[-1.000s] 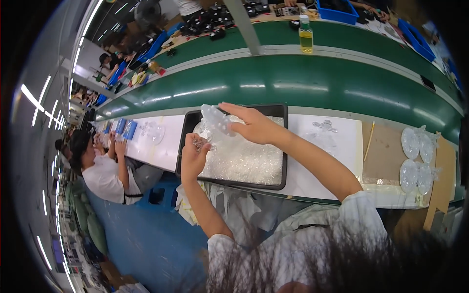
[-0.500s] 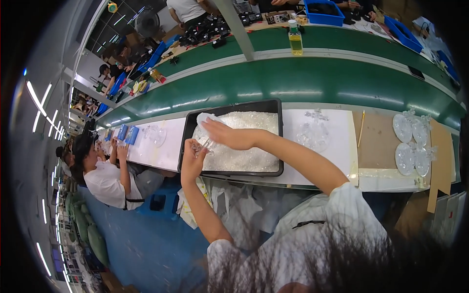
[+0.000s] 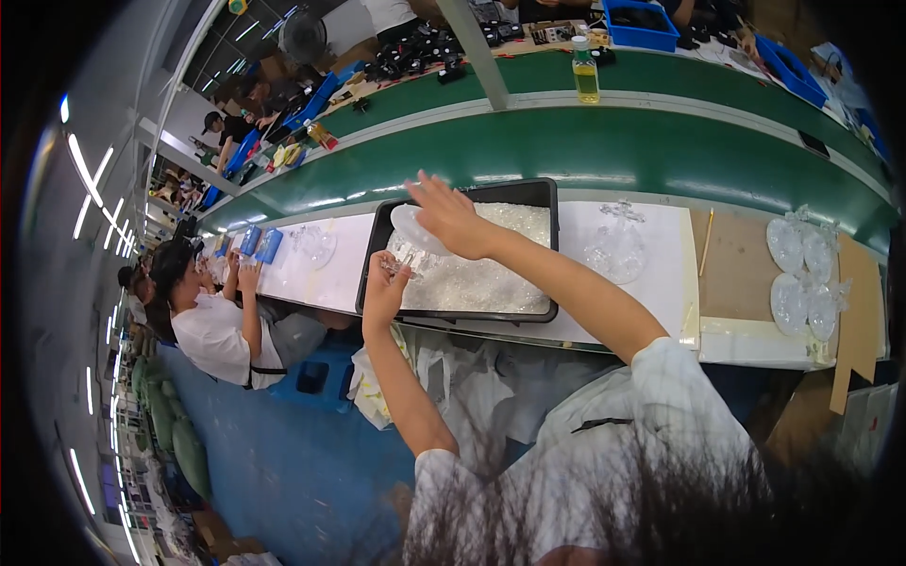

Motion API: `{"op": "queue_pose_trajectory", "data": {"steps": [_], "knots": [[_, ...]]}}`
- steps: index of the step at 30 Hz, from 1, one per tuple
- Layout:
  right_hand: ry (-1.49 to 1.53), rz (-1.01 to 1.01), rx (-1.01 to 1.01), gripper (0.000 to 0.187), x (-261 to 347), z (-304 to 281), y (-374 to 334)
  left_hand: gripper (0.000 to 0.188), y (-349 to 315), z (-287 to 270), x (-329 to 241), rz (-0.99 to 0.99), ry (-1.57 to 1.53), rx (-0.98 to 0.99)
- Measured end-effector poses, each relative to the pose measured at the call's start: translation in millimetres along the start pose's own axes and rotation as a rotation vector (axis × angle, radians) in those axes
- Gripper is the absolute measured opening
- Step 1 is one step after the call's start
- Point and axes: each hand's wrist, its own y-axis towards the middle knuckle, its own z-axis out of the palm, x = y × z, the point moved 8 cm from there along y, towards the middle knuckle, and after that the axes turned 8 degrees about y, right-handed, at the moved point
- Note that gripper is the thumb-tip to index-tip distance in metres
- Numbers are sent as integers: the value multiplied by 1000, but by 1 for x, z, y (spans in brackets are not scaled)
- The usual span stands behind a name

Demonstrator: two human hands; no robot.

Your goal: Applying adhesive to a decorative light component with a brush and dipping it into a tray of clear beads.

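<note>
Over a black tray (image 3: 555, 247), my left hand (image 3: 383, 285) is closed on a clear plastic ornament (image 3: 412, 229). The ornament's clear, knobbly end sits in my fingers, and its whitish oval disc points up and away, tilted. My right hand (image 3: 455, 223) is stretched flat just above the disc, fingers straight and holding nothing. From this view I cannot tell whether the palm touches the disc. Loose whitish, glittering grains (image 3: 486, 269) fill much of the tray below both hands.
A similar clear piece (image 3: 615, 250) lies on white paper right of the tray. Several clear oval pieces (image 3: 800, 274) sit farther right, past a pencil (image 3: 706, 242). A green belt (image 3: 661, 151) runs behind, with a bottle (image 3: 585, 74) beyond. A co-worker (image 3: 222, 330) sits at left.
My right hand has lifted slightly, its fingers now pointing more upward, and more of the disc shows. My left hand still holds the ornament. The whole view has shifted a little.
</note>
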Motion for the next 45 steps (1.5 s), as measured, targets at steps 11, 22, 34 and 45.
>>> {"op": "queue_pose_trajectory", "data": {"steps": [11, 22, 34, 45], "knots": [[7, -22, 147, 54, 11, 9, 20, 40, -7, -2, 25, -196, -81, -40], [105, -19, 435, 56, 22, 16, 10, 43, -1, 4, 19, -197, -299, -42], [-81, -87, 297, 63, 21, -9, 4, 39, 13, 15, 14, -88, -429, -29], [-80, 5, 357, 54, 19, -14, -1, 43, 13, 16, 16, -110, -428, -22]]}}
